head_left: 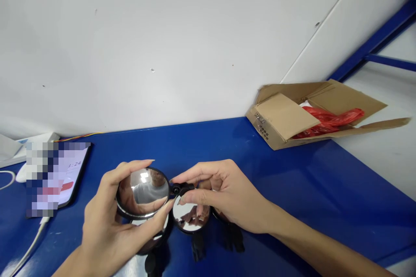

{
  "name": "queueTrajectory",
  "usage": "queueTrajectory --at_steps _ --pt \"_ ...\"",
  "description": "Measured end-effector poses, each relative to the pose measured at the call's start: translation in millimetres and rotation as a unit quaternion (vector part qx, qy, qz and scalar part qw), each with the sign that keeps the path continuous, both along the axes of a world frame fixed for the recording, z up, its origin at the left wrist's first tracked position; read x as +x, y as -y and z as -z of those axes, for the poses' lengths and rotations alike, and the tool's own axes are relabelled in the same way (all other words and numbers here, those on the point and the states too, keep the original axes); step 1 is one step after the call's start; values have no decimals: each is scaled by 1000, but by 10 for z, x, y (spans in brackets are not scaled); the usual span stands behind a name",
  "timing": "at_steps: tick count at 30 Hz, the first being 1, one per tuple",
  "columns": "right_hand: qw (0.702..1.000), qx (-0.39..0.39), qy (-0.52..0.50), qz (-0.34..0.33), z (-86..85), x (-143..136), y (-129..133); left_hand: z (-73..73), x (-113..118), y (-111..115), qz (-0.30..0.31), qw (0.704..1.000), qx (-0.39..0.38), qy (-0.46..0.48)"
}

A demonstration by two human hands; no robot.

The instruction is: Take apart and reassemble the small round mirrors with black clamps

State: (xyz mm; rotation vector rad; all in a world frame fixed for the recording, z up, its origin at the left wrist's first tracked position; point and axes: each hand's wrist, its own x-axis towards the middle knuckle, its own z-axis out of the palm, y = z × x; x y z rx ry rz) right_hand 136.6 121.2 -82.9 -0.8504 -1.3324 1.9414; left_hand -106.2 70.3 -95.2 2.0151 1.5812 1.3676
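My left hand (112,212) is wrapped round the rim of a round black-edged mirror (143,192), tilted with its reflective face toward me. A black mount with a round joint (176,188) projects from the mirror's right side. My right hand (224,194) pinches that mount between thumb and fingers. Below the hands is a smaller round mirror (191,216) with a black stem pointing toward me. Another mirror (159,236) shows partly under my left hand. Behind my right hand a further dark round piece (221,215) is mostly hidden.
A phone (61,181) with a white cable (34,240) lies on the blue table (182,143) at left, near a white box (39,140). At the back right stands an open cardboard box (276,121) holding a red plastic bag (331,119). A white wall (195,43) rises behind.
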Motion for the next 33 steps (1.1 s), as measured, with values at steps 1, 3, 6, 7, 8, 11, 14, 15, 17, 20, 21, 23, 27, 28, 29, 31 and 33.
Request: queueTrajectory --at_steps 1,3,6,7,8,11,14,15,17,20,21,23,27,28,29,31,33 --pt "1000 12 8 7 -6 -1 3 2 7 7 0 1000 -7 9" --pt "999 36 24 22 -23 -5 12 8 24 23 -6 999 -21 31" --pt "998 37 35 25 -47 -8 31 11 40 45 -17 998 -38 47" --pt "999 32 36 23 -52 -8 36 11 41 51 -21 998 -41 46" --pt "999 30 36 22 -56 -8 39 11 40 55 -24 998 -42 44" --pt "998 41 38 22 -63 -3 39 17 37 58 -23 997 -45 53" --pt "997 63 43 18 -73 12 27 29 49 57 3 996 -56 67" --pt "996 73 51 12 -76 19 23 31 57 58 14 996 -58 65" --pt "992 103 75 -5 -82 32 17 23 76 63 30 998 -50 40" --pt "985 142 94 -19 -81 40 13 -17 97 71 32 999 -30 8" --pt "984 151 95 -15 -76 39 13 -33 100 69 31 999 -32 14" --pt "976 192 99 2 -59 35 12 -60 102 58 31 997 -56 47" --pt "925 350 140 46 -8 29 13 -78 103 19 27 988 -109 103" --pt "912 380 148 50 5 30 14 -78 104 12 26 987 -115 111" --pt "900 405 155 51 17 33 15 -77 106 7 26 986 -119 117" --pt "881 442 164 50 35 40 14 -76 110 4 26 984 -124 122" --pt "867 464 173 50 44 48 10 -78 114 6 29 984 -127 124"
